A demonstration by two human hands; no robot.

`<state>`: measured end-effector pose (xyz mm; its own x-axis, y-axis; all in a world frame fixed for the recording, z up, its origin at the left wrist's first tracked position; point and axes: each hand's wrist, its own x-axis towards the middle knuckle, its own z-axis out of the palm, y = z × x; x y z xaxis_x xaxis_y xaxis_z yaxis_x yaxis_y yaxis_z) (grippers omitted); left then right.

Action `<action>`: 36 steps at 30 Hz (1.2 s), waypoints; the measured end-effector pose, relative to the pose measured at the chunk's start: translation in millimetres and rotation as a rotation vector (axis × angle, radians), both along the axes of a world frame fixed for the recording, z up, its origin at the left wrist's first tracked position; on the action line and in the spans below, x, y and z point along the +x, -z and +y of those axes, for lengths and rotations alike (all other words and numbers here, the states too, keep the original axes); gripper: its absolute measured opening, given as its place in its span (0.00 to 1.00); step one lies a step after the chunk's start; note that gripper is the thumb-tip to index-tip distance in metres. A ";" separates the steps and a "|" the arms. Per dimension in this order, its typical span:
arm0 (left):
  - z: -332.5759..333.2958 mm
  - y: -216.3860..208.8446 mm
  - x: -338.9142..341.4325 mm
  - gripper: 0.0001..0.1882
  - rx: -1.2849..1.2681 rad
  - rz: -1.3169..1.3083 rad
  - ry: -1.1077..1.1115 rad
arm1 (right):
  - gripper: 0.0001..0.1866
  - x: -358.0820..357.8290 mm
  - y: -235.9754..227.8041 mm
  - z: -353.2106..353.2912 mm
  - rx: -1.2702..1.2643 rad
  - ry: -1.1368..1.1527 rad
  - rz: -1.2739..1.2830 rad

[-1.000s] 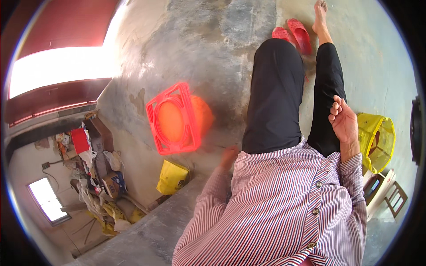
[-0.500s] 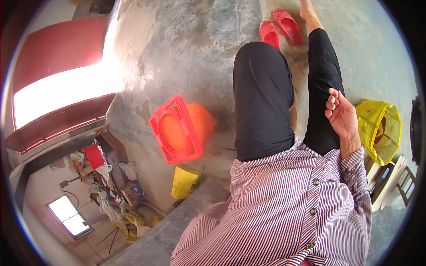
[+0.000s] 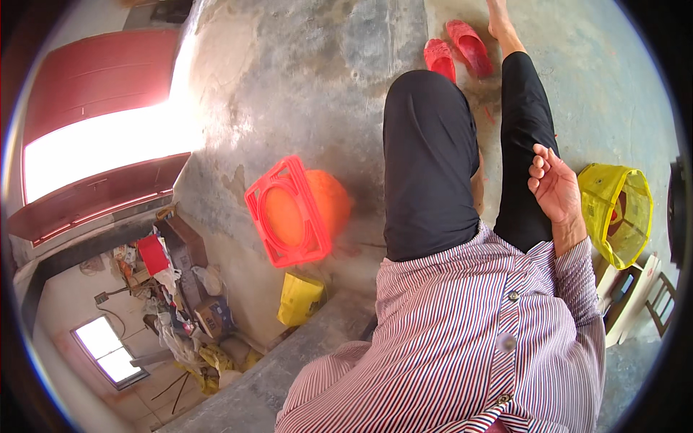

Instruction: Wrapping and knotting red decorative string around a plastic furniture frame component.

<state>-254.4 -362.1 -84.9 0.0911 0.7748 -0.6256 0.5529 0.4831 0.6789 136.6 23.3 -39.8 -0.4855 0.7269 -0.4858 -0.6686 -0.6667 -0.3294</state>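
My right hand [image 3: 556, 184] rests palm up on my right thigh, over the black trousers [image 3: 525, 155]. Its fingers are curled in together, and the visible part of the palm is bare. Close by on the right is a yellow see-through mesh basket [image 3: 613, 216], tilted, with something reddish inside. My left hand is out of view; only the striped left sleeve [image 3: 325, 375] shows low on the left. Left of my knee, on the floor, is a red square plastic frame with a round opening [image 3: 312, 229], joined to a rounded orange body [image 3: 330, 202].
Two red slippers [image 3: 469, 49] lie on the concrete floor [image 3: 310, 65] near my bare foot [image 3: 502, 25]. A yellow bag-like object [image 3: 299, 298] sits by a grey ledge [image 3: 289, 372]. Piled boxes and bags [image 3: 191, 303] line the left wall. A wooden unit [image 3: 629, 296] stands at right.
The view has shifted very slightly. My right hand stays in the same place with its fingers curled.
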 end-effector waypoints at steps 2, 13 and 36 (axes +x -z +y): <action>-3.4 -2.6 -3.7 0.15 0.019 -0.009 0.036 | 0.16 -0.5 -0.2 1.0 0.003 0.001 0.007; -38.1 -28.2 -26.3 0.15 0.088 -0.041 0.235 | 0.15 1.6 2.4 -0.9 -0.013 0.020 0.032; -109.0 -73.3 -93.9 0.14 0.181 -0.132 0.617 | 0.15 1.4 8.6 1.1 -0.002 0.018 0.069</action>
<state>-348.4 -471.1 -11.6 0.6193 0.6479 -0.4435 0.5987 -0.0242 0.8006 138.0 24.4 -48.4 -0.5046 0.7346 -0.4535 -0.7013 -0.6552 -0.2809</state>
